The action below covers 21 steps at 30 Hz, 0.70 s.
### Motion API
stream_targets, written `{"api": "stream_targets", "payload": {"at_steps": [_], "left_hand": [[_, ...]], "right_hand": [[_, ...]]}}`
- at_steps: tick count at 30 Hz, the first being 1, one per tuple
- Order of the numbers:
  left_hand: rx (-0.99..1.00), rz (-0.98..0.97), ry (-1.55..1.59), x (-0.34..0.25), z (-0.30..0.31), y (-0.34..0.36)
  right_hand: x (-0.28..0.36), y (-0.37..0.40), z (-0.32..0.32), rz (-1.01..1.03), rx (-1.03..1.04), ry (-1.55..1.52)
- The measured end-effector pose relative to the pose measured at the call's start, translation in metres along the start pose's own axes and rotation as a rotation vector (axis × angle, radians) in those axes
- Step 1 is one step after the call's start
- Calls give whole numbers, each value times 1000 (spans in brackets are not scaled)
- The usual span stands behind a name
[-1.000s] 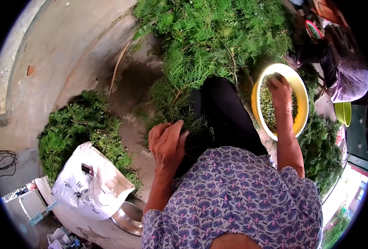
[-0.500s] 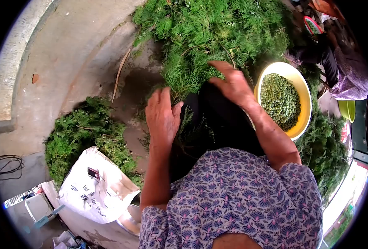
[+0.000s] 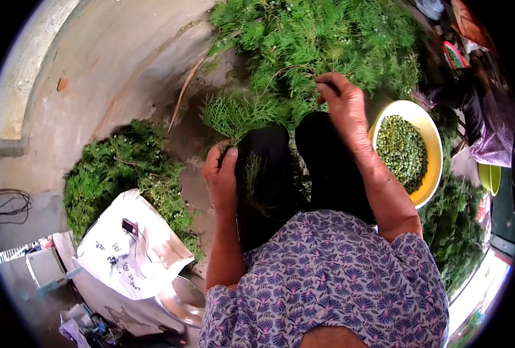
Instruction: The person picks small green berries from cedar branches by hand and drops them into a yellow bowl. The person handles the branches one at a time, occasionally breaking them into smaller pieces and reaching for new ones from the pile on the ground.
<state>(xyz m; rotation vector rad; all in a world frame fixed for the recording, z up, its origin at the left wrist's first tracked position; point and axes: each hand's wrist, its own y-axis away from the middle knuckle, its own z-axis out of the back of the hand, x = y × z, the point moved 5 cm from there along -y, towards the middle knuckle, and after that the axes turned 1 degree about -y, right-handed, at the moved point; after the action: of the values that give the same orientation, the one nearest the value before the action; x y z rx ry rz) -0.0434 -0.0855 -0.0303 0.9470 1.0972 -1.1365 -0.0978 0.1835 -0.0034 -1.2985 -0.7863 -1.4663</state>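
Note:
My left hand (image 3: 221, 174), beside my left knee, is closed on the stem of a feathery green conifer sprig (image 3: 234, 119); its fronds spread above the fist. My right hand (image 3: 345, 104) is raised above my right knee at the near edge of a large heap of conifer branches (image 3: 327, 40). Its thumb and fingers are pinched together, and what is between them, if anything, cannot be made out. To the right of that forearm stands a yellow bowl (image 3: 433, 171) with a pale rim, part filled with small green cones or berries (image 3: 401, 152).
Another pile of conifer cuttings (image 3: 115, 174) lies at left. A white sack (image 3: 135, 249) with writing and a small phone-like device (image 3: 130, 227) rests near a metal basin (image 3: 182, 301). More branches (image 3: 452, 226) lie at right. Another person's patterned sleeve (image 3: 495, 139) shows at far right.
My left hand has closed round a sprig and drawn back slightly. My right hand has moved a little up and right, its fingers now pinched. The view has shifted slightly.

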Motion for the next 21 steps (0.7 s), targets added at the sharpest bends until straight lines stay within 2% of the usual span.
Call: {"api": "stream_targets", "payload": {"at_steps": [1,4,5,6,7,8,10,12,14,15,16,18,20,21], "left_hand": [[23,49,216,-1,2,3],[-2,65,198,0,7,9],[12,72,326,5,4,8],[18,-70,155,20,6,4],[26,-117,-19,0,8,7],[-50,-349,-114,-7,4,8],[-36,-537,-150,-32,-5,16],[-64,-524,-152,-40,-12,24],[-131,-577,-300,-45,-10,30],[-271,-586,-463,-53,-4,36],[-283,-583,-462,-56,-4,44],[-324,-375,-522,-51,0,53],[-310,-308,-457,-37,-1,63],[-320,-519,-537,-42,-2,68]], "right_hand": [[3,1,0,13,-20,-24],[29,28,-19,151,98,121],[46,41,-36,233,214,144],[55,51,-53,304,388,149],[59,62,-67,347,422,127],[69,70,-78,354,518,87],[82,79,-92,581,627,186],[87,77,-94,796,587,465],[78,70,-92,777,643,503],[75,69,-96,735,691,545],[77,72,-97,743,699,545],[82,75,-95,658,697,485],[82,80,-94,643,701,464],[82,81,-94,643,667,426]]}}
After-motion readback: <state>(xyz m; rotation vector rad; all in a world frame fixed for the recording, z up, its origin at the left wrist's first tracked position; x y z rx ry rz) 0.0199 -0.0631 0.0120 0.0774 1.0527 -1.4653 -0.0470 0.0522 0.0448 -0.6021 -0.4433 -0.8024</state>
